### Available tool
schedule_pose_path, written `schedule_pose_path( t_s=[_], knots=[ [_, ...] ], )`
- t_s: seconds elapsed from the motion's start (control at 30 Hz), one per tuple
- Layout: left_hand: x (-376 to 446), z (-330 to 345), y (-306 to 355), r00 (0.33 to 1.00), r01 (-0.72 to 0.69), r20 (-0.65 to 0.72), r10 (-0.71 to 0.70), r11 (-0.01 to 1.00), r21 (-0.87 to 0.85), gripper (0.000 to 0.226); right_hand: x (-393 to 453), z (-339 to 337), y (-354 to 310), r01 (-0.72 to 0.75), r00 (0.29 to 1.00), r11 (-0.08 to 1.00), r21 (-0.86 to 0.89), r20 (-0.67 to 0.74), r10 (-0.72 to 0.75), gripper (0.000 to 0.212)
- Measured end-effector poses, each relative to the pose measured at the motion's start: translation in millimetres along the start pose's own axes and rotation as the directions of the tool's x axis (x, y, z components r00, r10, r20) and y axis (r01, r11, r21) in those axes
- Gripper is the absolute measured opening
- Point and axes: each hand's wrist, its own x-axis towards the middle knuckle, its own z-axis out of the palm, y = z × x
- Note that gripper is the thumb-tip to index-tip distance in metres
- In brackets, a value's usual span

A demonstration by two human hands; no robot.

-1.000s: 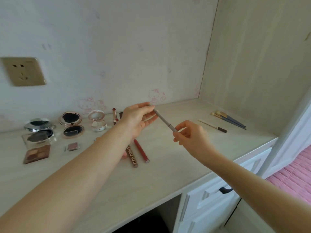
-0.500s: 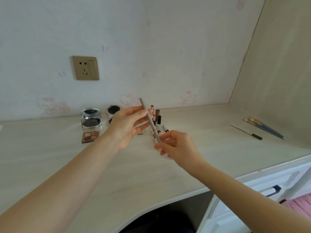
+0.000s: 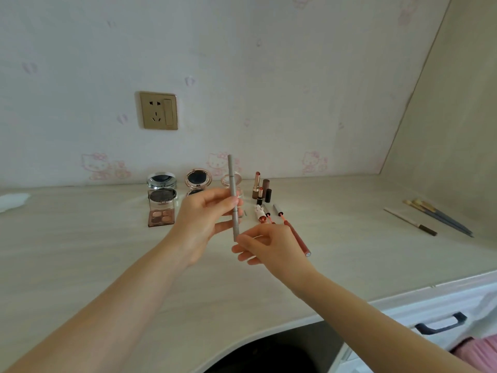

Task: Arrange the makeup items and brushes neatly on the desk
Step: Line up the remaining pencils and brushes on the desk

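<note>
I hold a thin grey makeup pencil [image 3: 233,184] nearly upright above the desk [image 3: 80,251]. My left hand [image 3: 204,219] pinches its middle between thumb and fingers. My right hand [image 3: 265,247] pinches its lower end. Behind my hands lie round compacts [image 3: 199,179], a square eyeshadow palette [image 3: 160,217], upright lipsticks [image 3: 261,189] and a long red lip pencil [image 3: 298,239]. Several brushes [image 3: 441,218] and a slim white pencil [image 3: 408,224] lie at the far right.
A wall socket [image 3: 158,110] sits on the back wall above the compacts. A side panel closes off the desk on the right. A white drawer with a dark handle [image 3: 439,324] is below the desk's right front edge. A white scrap [image 3: 12,200] lies far left.
The pencil has swung from slanting to nearly upright between both hands. My view has turned left, so the makeup group now sits at centre and the brushes at far right.
</note>
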Motion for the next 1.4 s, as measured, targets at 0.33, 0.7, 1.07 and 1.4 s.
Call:
schedule_pose_path(
  t_s=[0.33,0.7,1.07,1.4],
  knots=[
    [-4,-25,-19,0.973,-0.230,0.181,0.144,0.681,0.695,0.016,0,-9,10,-0.023,0.995,0.987,0.157,-0.095,0.038,0.019],
    [-3,-36,-23,0.900,-0.437,0.415,0.136,0.281,0.855,0.018,9,-16,31,0.369,0.883,0.638,-0.676,0.039,-0.469,0.019],
    [-21,-16,-37,0.888,-0.436,0.417,0.195,0.064,0.898,0.022,3,-4,46,0.438,0.699,0.456,-0.775,-0.025,-0.715,0.010],
    [-18,-21,-44,0.873,-0.420,0.441,0.209,-0.137,0.897,0.047,4,-5,51,0.436,0.622,0.319,-0.841,0.025,-0.783,0.007]
  ],
)
